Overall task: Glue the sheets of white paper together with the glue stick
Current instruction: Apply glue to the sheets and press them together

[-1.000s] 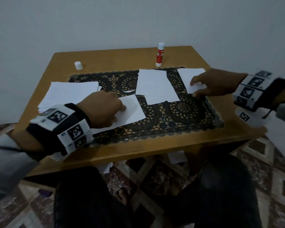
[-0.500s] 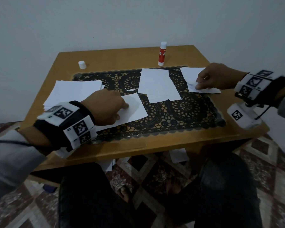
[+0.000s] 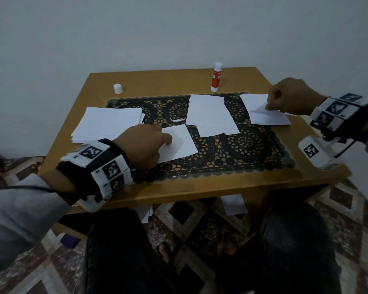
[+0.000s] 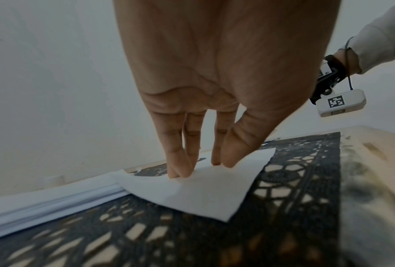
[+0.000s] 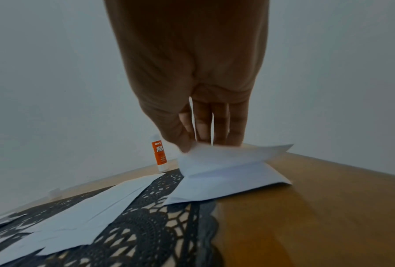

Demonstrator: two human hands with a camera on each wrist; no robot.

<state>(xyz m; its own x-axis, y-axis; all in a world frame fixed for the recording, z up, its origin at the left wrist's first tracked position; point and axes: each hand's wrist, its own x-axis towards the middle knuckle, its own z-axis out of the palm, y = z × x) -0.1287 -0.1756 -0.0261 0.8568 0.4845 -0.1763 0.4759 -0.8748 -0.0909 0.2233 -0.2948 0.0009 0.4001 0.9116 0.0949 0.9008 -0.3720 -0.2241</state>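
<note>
**Lifting a sheet off the right pile**

Your right hand (image 3: pixel 289 98) has its thumb and fingertips (image 5: pixel 214 133) closed in a pinch on the near corner of the top sheet (image 5: pixel 226 155) of the right pile (image 3: pixel 270 117); that corner is peeled up while the sheets beneath stay flat, half on the mat (image 3: pixel 232 153) and half on the bare table (image 3: pixel 200 187). Your left hand (image 3: pixel 140 145) is not gripping anything: its fingers (image 4: pixel 180 162) are held straight and press down on a single sheet (image 3: pixel 179 143) near the mat's front left, pinning it in place.

Just left of that sheet lies a thick stack (image 3: pixel 108 122). Between your hands sits a joined pair (image 3: pixel 210 115) of overlapping sheets at the mat's centre. The glue stick (image 3: pixel 216 78) stands upright at the far edge of the table, uncapped as far as I can tell, with its cap (image 3: pixel 118 88) well apart at the far left.

You look to be at the picking stage, before gluing this pair. The next move calls for lifting only the one sheet clear without dragging those below, then bringing it across to the pinned sheet. Glue has to go on one of the two before they meet, so your right hand will need to free itself to fetch the stick.
</note>
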